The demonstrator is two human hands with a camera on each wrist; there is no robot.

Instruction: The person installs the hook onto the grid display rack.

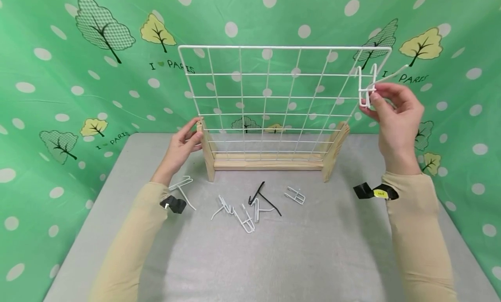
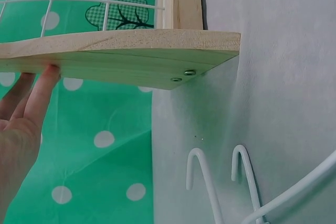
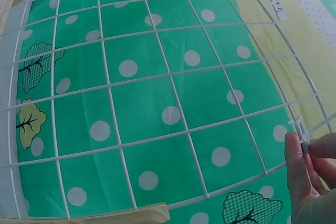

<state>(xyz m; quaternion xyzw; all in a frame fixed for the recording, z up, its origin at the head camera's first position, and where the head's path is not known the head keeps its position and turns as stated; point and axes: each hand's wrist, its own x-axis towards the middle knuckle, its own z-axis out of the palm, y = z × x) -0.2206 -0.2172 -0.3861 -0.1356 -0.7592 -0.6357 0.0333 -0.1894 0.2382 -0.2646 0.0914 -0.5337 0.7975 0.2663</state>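
A white wire grid panel [image 1: 270, 97] stands upright in a wooden base [image 1: 270, 162] on the grey table [image 1: 274, 258]. My right hand [image 1: 393, 108] pinches a white wire hook [image 1: 368, 88] against the grid's upper right edge; the right wrist view shows its fingertips [image 3: 299, 150] on the hook by the grid [image 3: 157, 77]. My left hand [image 1: 182, 145] rests with straight fingers on the left wooden upright [image 1: 206, 149]. The left wrist view shows those fingers [image 2: 37, 98] touching the wood [image 2: 121, 56].
Several loose white wire hooks [image 1: 238, 213] and one black hook [image 1: 266, 195] lie on the table before the base. Another white hook [image 1: 182, 186] lies by my left wrist, also in the left wrist view [image 2: 226, 182]. Green dotted cloth [image 1: 58, 75] surrounds the table.
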